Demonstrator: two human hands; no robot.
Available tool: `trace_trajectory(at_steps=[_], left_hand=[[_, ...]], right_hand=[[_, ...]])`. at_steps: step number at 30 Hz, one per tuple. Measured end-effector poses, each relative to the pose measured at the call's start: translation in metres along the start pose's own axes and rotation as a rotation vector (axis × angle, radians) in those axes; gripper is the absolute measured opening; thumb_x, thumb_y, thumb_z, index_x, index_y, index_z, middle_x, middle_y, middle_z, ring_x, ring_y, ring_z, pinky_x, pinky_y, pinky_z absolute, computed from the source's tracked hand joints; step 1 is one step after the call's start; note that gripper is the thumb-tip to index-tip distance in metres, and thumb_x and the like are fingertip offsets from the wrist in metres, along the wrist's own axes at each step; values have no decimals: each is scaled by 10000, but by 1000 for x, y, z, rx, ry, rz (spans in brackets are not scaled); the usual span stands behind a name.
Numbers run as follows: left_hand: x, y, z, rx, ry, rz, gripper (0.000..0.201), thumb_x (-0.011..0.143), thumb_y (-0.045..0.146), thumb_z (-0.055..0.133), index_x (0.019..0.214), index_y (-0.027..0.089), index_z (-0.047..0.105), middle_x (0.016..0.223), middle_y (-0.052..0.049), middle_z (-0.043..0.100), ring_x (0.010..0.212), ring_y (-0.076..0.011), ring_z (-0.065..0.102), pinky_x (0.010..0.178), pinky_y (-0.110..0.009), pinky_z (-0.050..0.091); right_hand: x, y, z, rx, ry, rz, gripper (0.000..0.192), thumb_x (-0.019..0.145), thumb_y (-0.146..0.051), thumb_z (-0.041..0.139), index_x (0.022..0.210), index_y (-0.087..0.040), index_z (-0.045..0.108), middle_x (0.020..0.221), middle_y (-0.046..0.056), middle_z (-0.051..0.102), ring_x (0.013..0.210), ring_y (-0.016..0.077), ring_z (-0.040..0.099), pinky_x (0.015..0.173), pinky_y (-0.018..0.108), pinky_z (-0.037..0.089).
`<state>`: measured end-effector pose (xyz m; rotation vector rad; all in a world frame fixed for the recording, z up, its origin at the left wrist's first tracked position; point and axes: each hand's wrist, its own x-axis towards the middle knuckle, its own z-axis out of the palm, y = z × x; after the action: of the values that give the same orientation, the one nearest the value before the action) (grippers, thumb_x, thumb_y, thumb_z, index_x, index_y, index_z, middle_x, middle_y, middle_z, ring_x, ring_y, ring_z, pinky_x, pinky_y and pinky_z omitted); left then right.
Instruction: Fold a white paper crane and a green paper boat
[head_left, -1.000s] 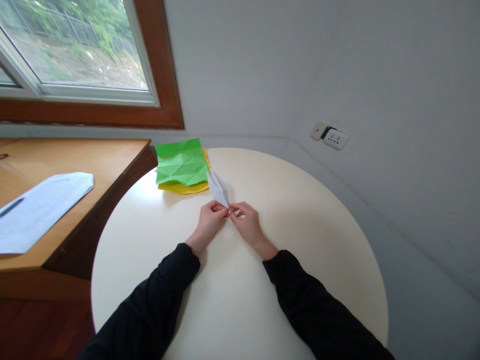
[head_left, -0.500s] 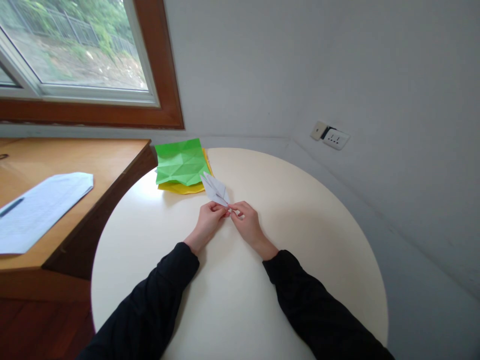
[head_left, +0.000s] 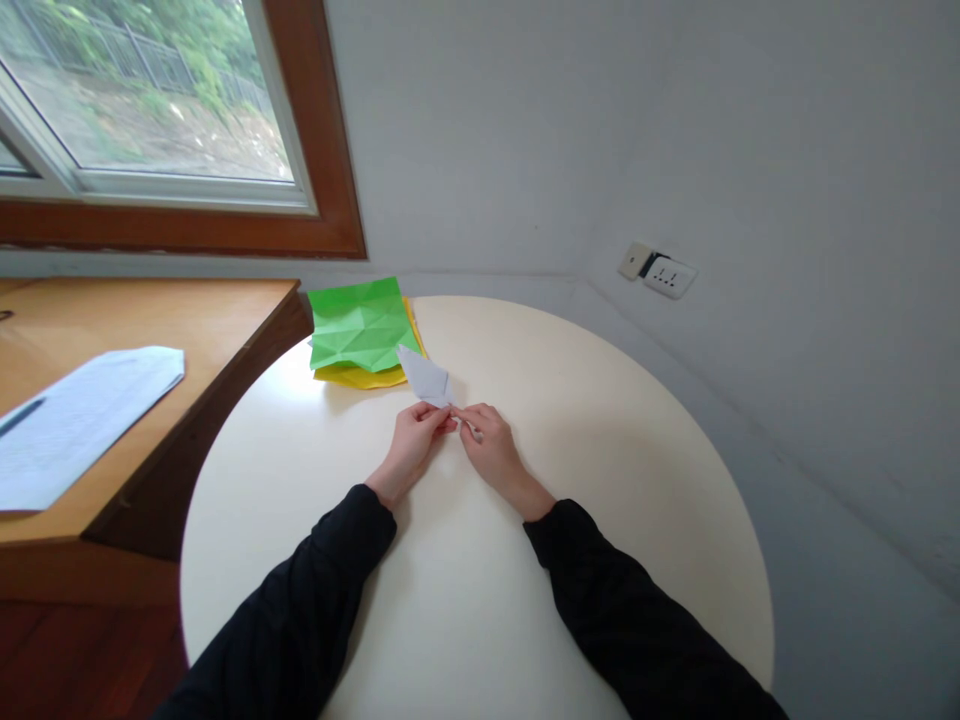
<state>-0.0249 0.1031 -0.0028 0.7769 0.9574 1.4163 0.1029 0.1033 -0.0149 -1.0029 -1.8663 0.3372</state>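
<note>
A small folded white paper [head_left: 426, 378] points away from me toward the far left, its near end between my hands. My left hand [head_left: 416, 435] is closed, thumb and fingers pinching the paper's near edge. My right hand [head_left: 489, 440] meets it from the right, its fingertips pinched at the near corner. The fingers hide that corner. Just beyond the paper's far tip lies a creased green sheet [head_left: 356, 325], on top of a yellow sheet [head_left: 360, 377].
The round white table [head_left: 585, 420] carries the papers. To the left stands a wooden desk [head_left: 217, 310] with a white paper sheet [head_left: 90, 420] and a dark pen [head_left: 21, 416]. A wall socket [head_left: 670, 277] sits at the right, a window [head_left: 180, 100] at upper left.
The folded paper has turned slightly in my fingers: its upper flaps and slit showed before, and now a smoother face shows. Both hands stay nearly in place.
</note>
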Motion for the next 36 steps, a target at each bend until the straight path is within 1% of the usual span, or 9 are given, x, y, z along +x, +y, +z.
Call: trace_trajectory(at_steps=[5,8,10,19,27,36], left_hand=[[2,-1,0,-13,6,-8,267,503,272,802,623,111,625,632,-32,640,578,-110,582,664,-281,460],[1,-1,0,-16,0,-8,272,488,275,810,631,113,644,644,-27,641,590,-104,568,666,-269,448],[1,0,1,-14,-7,-9,266,484,275,813,626,117,651,632,-21,636,593,-102,556,662,-263,440],[-3,2,3,36,-32,-29,257,495,305,808,574,116,653,581,-25,617,581,-112,533,624,-258,411],[-1,-1,1,70,0,-11,241,524,288,796,553,121,624,550,-6,581,545,-101,504,582,-249,380],[1,-1,1,35,40,3,269,486,289,814,551,125,611,536,8,562,535,-91,489,568,-241,373]], right_hand=[[2,-2,-1,129,63,117,162,813,-189,524,847,-177,682,819,66,672,748,172,607,556,259,474],[3,-3,-3,135,92,194,131,801,-236,550,751,-175,655,755,50,663,702,165,607,542,255,456],[3,-3,-4,132,86,220,128,788,-252,564,721,-176,640,740,46,660,691,165,606,536,254,446],[3,-4,-3,159,62,260,156,774,-287,553,696,-175,628,725,46,666,661,163,600,544,259,448],[3,-2,-2,157,41,275,183,788,-309,528,681,-183,607,697,35,655,628,156,584,542,260,464],[3,-1,-2,160,52,299,188,770,-320,514,666,-184,592,678,38,646,616,159,580,542,266,464]])
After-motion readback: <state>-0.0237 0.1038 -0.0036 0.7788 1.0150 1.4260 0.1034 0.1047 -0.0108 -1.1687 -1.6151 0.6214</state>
